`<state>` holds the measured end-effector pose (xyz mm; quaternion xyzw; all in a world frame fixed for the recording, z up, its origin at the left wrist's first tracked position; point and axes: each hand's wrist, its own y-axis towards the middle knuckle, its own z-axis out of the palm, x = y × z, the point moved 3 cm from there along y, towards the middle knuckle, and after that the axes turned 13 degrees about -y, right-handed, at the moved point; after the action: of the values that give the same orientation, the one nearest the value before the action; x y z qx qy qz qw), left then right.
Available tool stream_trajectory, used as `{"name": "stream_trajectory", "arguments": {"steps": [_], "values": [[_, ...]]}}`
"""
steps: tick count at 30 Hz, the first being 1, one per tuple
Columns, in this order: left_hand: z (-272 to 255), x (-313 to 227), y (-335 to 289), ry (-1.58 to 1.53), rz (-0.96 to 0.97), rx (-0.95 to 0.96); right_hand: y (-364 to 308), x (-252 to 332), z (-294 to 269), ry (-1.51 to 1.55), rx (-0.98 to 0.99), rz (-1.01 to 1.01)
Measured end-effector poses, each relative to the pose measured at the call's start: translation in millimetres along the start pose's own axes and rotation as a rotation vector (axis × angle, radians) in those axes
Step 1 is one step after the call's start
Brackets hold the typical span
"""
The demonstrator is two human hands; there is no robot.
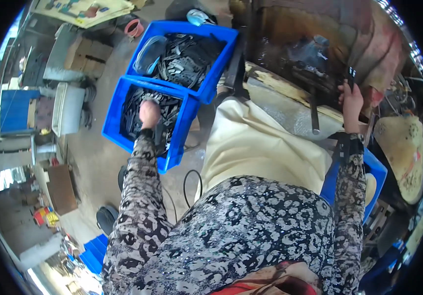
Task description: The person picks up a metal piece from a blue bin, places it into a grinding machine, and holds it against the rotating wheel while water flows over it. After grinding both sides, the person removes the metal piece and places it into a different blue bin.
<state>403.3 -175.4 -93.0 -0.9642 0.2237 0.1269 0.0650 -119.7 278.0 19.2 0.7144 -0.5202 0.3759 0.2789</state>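
Note:
My left hand point(150, 115) is over the nearer blue crate point(178, 147), which is full of flat, dark metal-looking pieces point(169, 109). Its fingers are curled downward, and what they hold, if anything, is hidden. Out to the right, my right hand point(352, 102) grips a narrow black piece point(351, 76) with small light marks near its upper end. The piece points up and away from me, beside a worn reddish-brown cloth point(376, 61). A second blue crate point(228, 37) adjoins the first on its far side and holds more dark and grey pieces point(187, 64).
A cream apron point(250, 145) covers my lap. Ahead lies a brown, wet-looking work surface point(280, 37) with a wooden edge point(290, 88) and a metal rod point(314, 115). Another blue bin point(376, 169) stands by my right forearm. A white tub point(67, 110) is at left.

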Motion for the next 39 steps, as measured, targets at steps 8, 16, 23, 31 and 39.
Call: {"name": "stream_trajectory", "arguments": {"steps": [8,16,23,31,39], "values": [[-11,53,-22,0.151,0.416,0.028,-7,18,15,0.021,-0.002,-0.023],[-74,17,-37,0.436,0.027,0.059,-10,13,15,0.114,-0.001,-0.011],[-174,-75,17,-0.288,0.253,-0.238,-7,10,18,-0.091,-0.068,-0.100],[-100,-351,19,-1.217,0.357,0.454,-12,22,9,-0.325,-0.133,-0.190],[-6,-472,31,-0.606,0.926,0.287,-19,28,9,-0.579,-0.215,-0.216]]}}
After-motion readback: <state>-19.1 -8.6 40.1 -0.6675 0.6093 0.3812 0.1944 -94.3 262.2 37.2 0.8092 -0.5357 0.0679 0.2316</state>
